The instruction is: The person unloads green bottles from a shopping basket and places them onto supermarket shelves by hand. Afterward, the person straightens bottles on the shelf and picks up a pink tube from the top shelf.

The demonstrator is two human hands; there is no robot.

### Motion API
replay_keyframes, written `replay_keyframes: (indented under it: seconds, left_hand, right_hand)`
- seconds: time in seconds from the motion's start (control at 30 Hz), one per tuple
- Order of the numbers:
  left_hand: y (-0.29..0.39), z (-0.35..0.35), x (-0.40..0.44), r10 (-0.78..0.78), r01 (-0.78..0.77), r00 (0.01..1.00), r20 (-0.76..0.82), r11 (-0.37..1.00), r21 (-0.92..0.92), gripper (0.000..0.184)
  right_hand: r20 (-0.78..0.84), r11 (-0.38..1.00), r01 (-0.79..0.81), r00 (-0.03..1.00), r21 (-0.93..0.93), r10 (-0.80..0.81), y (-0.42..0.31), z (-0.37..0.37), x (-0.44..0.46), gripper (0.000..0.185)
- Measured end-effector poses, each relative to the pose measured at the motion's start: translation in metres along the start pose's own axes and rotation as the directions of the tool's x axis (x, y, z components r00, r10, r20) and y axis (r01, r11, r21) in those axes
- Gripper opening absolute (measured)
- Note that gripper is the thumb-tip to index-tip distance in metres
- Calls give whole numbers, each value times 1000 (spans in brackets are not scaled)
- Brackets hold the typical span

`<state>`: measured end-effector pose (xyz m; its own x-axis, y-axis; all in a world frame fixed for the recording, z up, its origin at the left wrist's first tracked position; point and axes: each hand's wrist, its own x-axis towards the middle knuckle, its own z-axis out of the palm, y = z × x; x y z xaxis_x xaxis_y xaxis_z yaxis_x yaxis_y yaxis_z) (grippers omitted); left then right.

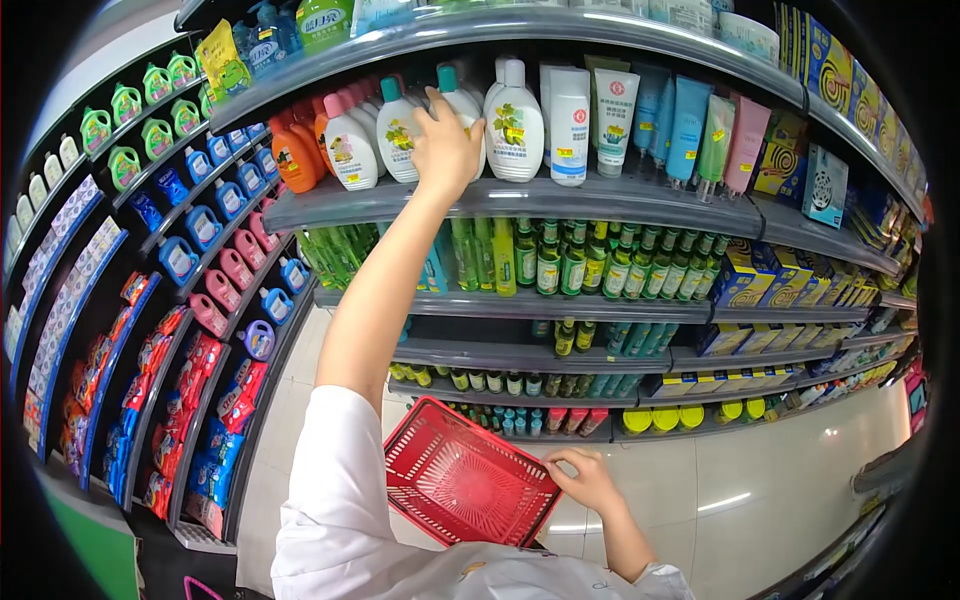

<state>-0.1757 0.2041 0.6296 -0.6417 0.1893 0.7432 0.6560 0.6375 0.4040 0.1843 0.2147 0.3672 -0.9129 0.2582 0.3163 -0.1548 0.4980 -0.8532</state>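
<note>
My left hand (447,148) reaches up to the shelf, its fingers and thumb around a white bottle with a teal cap (462,98). Much of that bottle's front is hidden behind the hand. A second white teal-capped bottle (398,132) stands just to its left, beside a white bottle with a pink cap (349,145). On the right is a white-capped bottle (515,125) with a leaf-and-flower label. Lower down, my right hand (587,480) grips the rim of a red shopping basket (470,480), which hangs tilted in front of me with nothing visible inside.
Orange bottles (292,155) stand at the left end of the shelf; upright tubes (688,130) fill its right part. Below are rows of green bottles (625,265). Another rack (190,370) with bagged goods runs along the left. Pale floor tiles (720,480) lie below.
</note>
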Motion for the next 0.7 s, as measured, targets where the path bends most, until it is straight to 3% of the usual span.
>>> replay_keyframes:
  seconds: [0.1, 0.27, 0.4, 0.53, 0.57, 0.67, 0.7]
  left_hand:
    - [-4, 7, -7, 42, -40, 997, -59, 999, 29, 82]
    - [-8, 1, -29, 104, -101, 992, -77, 994, 46, 82]
    - [-17, -7, -71, 315, -311, 949, -9, 941, 130, 81]
    - [-24, -15, -100, 334, -347, 914, 228, 938, 14, 77]
    - [-23, -20, -111, 278, -293, 897, 344, 956, -10, 73]
    - [-34, -33, -154, 304, -363, 761, 573, 932, -13, 68]
    - [-29, -47, -165, 255, -365, 668, 699, 931, 9, 63]
  right_hand:
    - [-58, 999, -19, 998, 34, 21, 18, 10, -20, 8]
    - [-1, 976, -215, 977, 19, 215, 17, 15, -52, 9]
    - [20, 963, -270, 963, -2, 270, 19, 24, -84, 10]
    - [65, 960, -279, 959, 24, 277, 18, 44, -111, 13]
    - [77, 962, -273, 960, 24, 270, 14, 49, -115, 13]
    - [110, 973, -230, 967, -8, 230, 3, 62, -121, 14]
    - [122, 976, -215, 968, -30, 217, -1, 65, -121, 14]
